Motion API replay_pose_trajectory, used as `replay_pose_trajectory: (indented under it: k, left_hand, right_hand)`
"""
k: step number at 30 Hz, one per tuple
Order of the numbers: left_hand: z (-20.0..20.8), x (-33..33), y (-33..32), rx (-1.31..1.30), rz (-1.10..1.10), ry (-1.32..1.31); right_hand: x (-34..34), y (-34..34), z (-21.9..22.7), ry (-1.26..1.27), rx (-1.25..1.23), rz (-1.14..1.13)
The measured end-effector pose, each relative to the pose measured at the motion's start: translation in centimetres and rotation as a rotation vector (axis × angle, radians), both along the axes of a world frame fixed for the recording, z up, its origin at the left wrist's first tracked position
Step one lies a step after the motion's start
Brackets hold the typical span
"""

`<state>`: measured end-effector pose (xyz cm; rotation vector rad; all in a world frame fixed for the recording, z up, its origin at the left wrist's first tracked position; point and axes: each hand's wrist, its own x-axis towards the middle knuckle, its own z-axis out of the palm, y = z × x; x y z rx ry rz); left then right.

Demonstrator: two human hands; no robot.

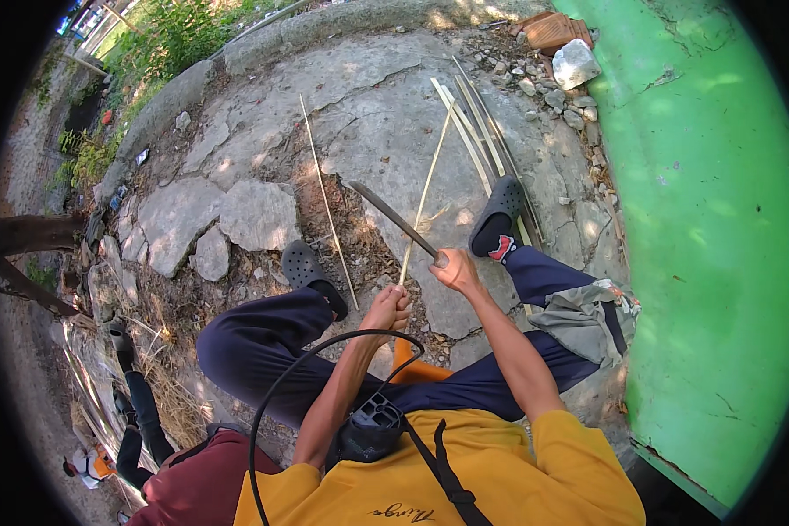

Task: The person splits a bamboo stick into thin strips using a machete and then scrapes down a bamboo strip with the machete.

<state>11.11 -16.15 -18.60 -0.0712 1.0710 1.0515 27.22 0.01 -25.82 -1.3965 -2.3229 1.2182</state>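
My left hand [387, 309] is closed round the near end of a thin, pale bamboo strip [429, 182], which points away from me over the ground. In my right hand [456, 270] is a machete [384, 208] with a long dark blade; its handle is mostly hidden by my fingers. The blade slants up to the left and crosses over the strip in this view. Whether its edge touches the strip, I cannot tell. A separate thin strip [326, 197] lies to the left, beside my left clog [302, 266].
Several longer bamboo strips [475, 131] lie beyond my right clog [497, 213]. A green wall [701, 219] runs along the right. Broken concrete slabs [180, 219] and rubble [552, 96] surround me. A grey cloth [579, 320] covers my right knee. At lower left sits another person [206, 482].
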Motion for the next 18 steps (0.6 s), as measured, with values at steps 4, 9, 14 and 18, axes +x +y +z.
replay_pose_trajectory:
  k: [4,9,14,18]
  left_hand:
    - [0.0,-0.2,0.6,0.008,0.012,-0.017]
    - [0.2,0.8,0.6,0.006,0.006,-0.032]
    - [0.1,0.2,-0.7,-0.031,0.03,-0.025]
    - [1.0,-0.5,0.0,-0.015,0.068,-0.111]
  right_hand:
    - [-0.6,-2.9,2.1,0.032,-0.11,0.05]
    - [0.3,0.3,0.5,0.016,0.003,-0.006]
    - [-0.8,-0.6,0.6,-0.048,0.01,-0.025]
    - [-0.6,-1.9,1.6,0.032,0.018,0.04]
